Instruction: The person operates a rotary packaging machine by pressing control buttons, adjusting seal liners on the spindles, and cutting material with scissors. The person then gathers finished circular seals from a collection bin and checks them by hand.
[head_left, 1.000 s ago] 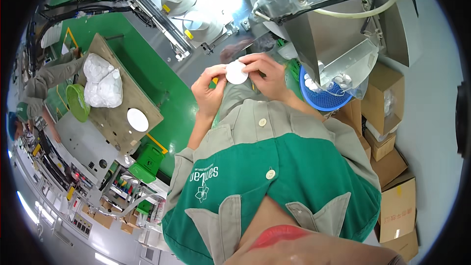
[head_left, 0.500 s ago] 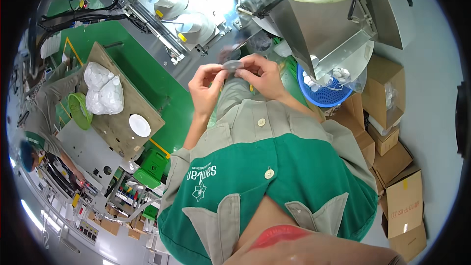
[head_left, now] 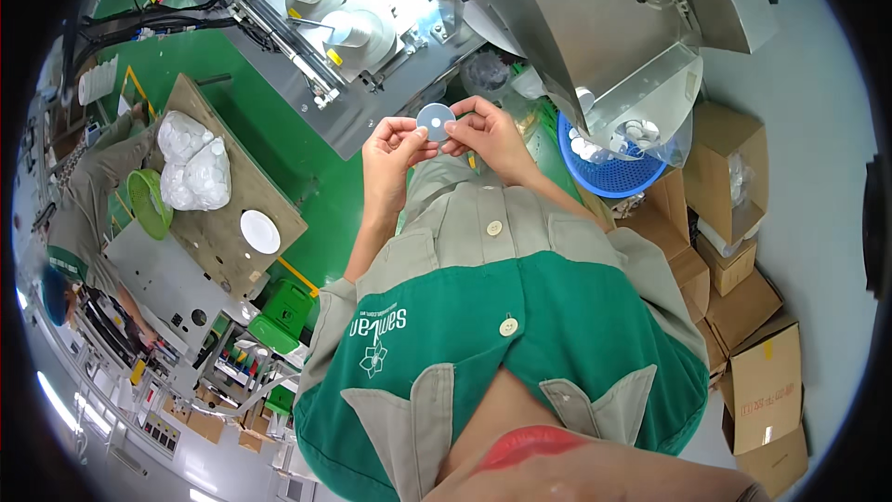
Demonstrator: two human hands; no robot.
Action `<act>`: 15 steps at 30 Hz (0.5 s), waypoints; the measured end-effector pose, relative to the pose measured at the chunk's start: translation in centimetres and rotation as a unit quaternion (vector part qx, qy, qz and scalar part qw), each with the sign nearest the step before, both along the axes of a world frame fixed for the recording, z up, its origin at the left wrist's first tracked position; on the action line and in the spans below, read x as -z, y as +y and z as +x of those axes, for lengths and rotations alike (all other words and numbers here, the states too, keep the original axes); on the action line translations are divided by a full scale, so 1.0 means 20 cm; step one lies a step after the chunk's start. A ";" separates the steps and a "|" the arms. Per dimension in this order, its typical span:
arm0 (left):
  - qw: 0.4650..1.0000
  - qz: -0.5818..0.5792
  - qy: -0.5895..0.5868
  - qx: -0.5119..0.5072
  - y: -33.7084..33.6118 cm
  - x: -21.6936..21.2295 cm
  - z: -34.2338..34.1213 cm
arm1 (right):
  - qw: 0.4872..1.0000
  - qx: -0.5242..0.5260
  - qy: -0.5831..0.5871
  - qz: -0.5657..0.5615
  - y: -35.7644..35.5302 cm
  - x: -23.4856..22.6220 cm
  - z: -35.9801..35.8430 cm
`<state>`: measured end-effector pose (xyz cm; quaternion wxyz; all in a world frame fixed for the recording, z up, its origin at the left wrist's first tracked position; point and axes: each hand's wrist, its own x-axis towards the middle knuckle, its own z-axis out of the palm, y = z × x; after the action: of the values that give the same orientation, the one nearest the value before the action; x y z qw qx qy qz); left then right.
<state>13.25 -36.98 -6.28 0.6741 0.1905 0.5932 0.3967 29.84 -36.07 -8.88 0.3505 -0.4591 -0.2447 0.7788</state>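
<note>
Green factory floor (head_left: 279,144) underfoot. At left, a brown wooden board table (head_left: 237,200), carrying clear plastic bags of white discs (head_left: 193,163) and one round white plate (head_left: 260,231). At right, a blue plastic mesh basket (head_left: 609,172) beside stacked brown cardboard boxes (head_left: 743,288).

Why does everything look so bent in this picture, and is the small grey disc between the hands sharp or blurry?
Head view: the fisheye lens bows straight edges toward a black rim. The small grey round disc, pinched between left hand and right hand, shows crisp near the centre. Glare whitens the white spools on the metal machine. The stacked brown cardboard boxes curve at the right.
</note>
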 end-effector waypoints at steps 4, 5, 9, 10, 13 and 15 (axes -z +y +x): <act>0.999 0.034 0.033 0.023 -0.03 -0.04 0.05 | 1.000 0.007 -0.013 0.011 -0.05 0.00 0.02; 0.998 0.036 0.032 0.027 -0.04 -0.04 0.07 | 1.000 0.012 -0.015 0.013 -0.06 0.00 0.03; 0.996 0.061 0.045 0.045 -0.06 -0.03 0.13 | 0.999 0.023 -0.024 0.029 -0.10 0.03 0.09; 0.995 0.063 0.049 0.052 -0.06 -0.02 0.15 | 0.999 0.029 -0.014 0.028 -0.11 0.04 0.10; 0.994 0.055 0.051 0.082 -0.05 0.01 0.22 | 0.998 0.059 0.001 0.016 -0.15 0.08 0.17; 0.990 0.070 0.044 0.115 -0.05 0.03 0.30 | 0.997 0.078 -0.008 0.022 -0.18 0.06 0.26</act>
<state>19.24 -38.04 -6.90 0.6736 0.3213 0.5675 0.3479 35.07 -39.60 -10.03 0.4185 -0.4748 -0.2281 0.7399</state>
